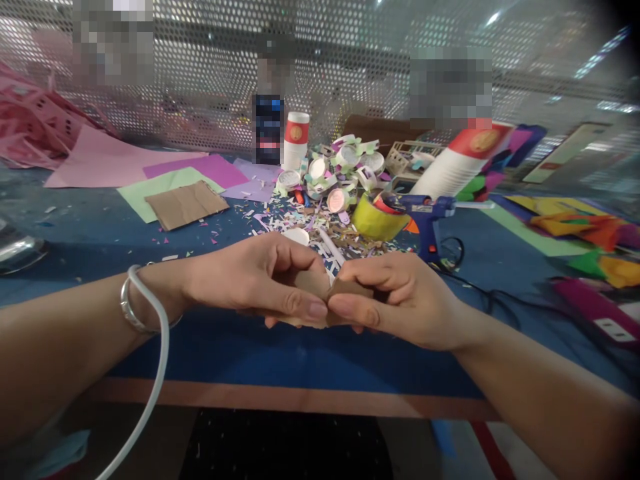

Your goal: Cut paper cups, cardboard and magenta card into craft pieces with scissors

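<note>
My left hand [255, 280] and my right hand [395, 297] meet above the near edge of the blue table [300, 360]. Both pinch one small folded piece of brown cardboard [320, 283] between thumbs and fingers, thumb tips almost touching. Most of the cardboard is hidden inside the fingers. A silver bangle [131, 310] circles my left wrist, and a white cord [155, 373] hangs down from that wrist.
Behind the hands lie paper scraps [280, 223], small round lids [337, 199], a yellow tape roll [377, 217] and a blue glue gun [430, 213] with a black cable [480, 293]. A flat cardboard piece [186, 203] and coloured paper sheets [165, 175] lie at left. White cups [296, 140] stand by a mesh wall [210, 73].
</note>
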The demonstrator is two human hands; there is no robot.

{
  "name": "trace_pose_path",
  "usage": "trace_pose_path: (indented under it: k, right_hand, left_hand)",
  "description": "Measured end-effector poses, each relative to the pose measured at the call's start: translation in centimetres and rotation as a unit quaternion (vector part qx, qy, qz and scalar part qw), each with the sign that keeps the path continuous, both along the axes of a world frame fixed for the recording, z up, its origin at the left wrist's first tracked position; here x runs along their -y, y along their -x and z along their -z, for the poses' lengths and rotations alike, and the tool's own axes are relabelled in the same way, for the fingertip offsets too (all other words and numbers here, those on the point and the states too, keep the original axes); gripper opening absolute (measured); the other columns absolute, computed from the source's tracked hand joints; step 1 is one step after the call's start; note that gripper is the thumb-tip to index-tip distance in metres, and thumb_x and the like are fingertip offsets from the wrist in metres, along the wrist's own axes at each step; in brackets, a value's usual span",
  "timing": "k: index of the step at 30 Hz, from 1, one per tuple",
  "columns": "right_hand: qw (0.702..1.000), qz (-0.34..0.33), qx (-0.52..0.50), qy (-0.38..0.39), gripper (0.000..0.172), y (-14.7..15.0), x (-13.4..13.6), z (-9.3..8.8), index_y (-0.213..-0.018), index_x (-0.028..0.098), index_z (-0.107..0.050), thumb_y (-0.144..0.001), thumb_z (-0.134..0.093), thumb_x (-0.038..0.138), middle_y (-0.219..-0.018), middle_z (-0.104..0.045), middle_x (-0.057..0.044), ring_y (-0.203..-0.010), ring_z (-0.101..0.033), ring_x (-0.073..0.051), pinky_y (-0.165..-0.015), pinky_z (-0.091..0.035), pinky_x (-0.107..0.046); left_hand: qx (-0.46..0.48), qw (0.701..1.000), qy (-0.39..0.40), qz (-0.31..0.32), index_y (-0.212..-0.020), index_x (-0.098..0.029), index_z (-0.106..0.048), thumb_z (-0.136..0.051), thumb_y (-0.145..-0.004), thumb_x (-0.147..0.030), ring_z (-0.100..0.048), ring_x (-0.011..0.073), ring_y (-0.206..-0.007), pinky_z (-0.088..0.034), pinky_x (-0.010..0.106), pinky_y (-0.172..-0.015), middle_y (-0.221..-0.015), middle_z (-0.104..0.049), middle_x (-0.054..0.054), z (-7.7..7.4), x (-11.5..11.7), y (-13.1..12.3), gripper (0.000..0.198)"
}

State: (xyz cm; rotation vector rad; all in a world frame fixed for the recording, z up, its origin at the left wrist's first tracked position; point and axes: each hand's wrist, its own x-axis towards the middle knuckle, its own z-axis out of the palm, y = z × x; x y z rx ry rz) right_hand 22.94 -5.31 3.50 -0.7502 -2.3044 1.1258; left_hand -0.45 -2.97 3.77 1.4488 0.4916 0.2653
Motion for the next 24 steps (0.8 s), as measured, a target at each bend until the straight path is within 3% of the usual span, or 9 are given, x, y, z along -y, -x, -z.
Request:
trace_pose_path:
  k: [4, 9, 15, 20, 24]
  right_hand:
    - [0.999, -0.004, 0.005, 0.032, 0.033, 0.2, 0.0, 0.3, -0.065, 0.017, -0.053, -0.095, -0.062, 0.029, -0.056, -0.052, 0.005, -0.048, -0.046, -0.005, -0.043, -0.033, -0.018]
    - [0.998, 0.025, -0.049, -0.022, 0.034, 0.7, 0.9, 0.0, -0.063, 0.019, -0.052, -0.096, -0.059, 0.023, -0.052, -0.047, 0.006, -0.045, -0.041, -0.005, -0.043, -0.031, -0.02]
    - [0.988, 0.111, -0.092, -0.055, 0.027, 0.7, 1.3, -0.2, -0.068, 0.017, -0.057, -0.095, -0.062, 0.022, -0.056, -0.055, 0.004, -0.043, -0.046, -0.005, -0.04, -0.035, -0.019]
    - [0.992, 0.084, -0.089, 0.02, 0.026, 0.6, 0.3, 0.3, -0.071, 0.017, -0.061, -0.093, -0.066, 0.029, -0.062, -0.06, 0.003, -0.046, -0.057, -0.007, -0.042, -0.045, -0.017]
    - [0.992, 0.102, -0.076, -0.006, 0.028, 0.7, 0.3, 0.6, -0.068, 0.017, -0.06, -0.092, -0.066, 0.03, -0.061, -0.059, 0.003, -0.046, -0.055, -0.006, -0.042, -0.044, -0.018]
  left_hand:
    - [-0.011, 0.999, -0.03, 0.001, -0.079, -0.012, -0.063, -0.074, -0.085, -0.024, -0.05, 0.0057, -0.053, -0.044, 0.015, -0.049, -0.064, -0.058, -0.002, 0.0, -0.2, -0.1, 0.018]
    - [0.017, 1.0, -0.007, -0.02, -0.078, -0.012, -0.064, -0.071, -0.087, -0.02, -0.053, 0.0064, -0.054, -0.045, 0.016, -0.051, -0.066, -0.061, -0.001, 0.0, 0.1, -0.2, 0.014]
    - [0.044, 0.996, 0.029, -0.07, -0.08, -0.015, -0.063, -0.069, -0.089, -0.026, -0.05, 0.0053, -0.043, -0.03, 0.011, -0.033, -0.061, -0.06, -0.003, 0.4, 0.3, -0.5, 0.015]
    - [0.034, 0.995, -0.003, -0.088, -0.08, -0.015, -0.061, -0.071, -0.088, -0.026, -0.051, 0.0042, -0.042, -0.031, 0.009, -0.033, -0.061, -0.06, -0.003, 0.5, -0.1, -0.4, 0.017]
    - [0.023, 0.995, -0.015, -0.091, -0.077, -0.015, -0.059, -0.07, -0.089, -0.026, -0.047, 0.0031, -0.04, -0.029, 0.009, -0.032, -0.058, -0.057, -0.005, 0.4, -0.1, -0.5, 0.019]
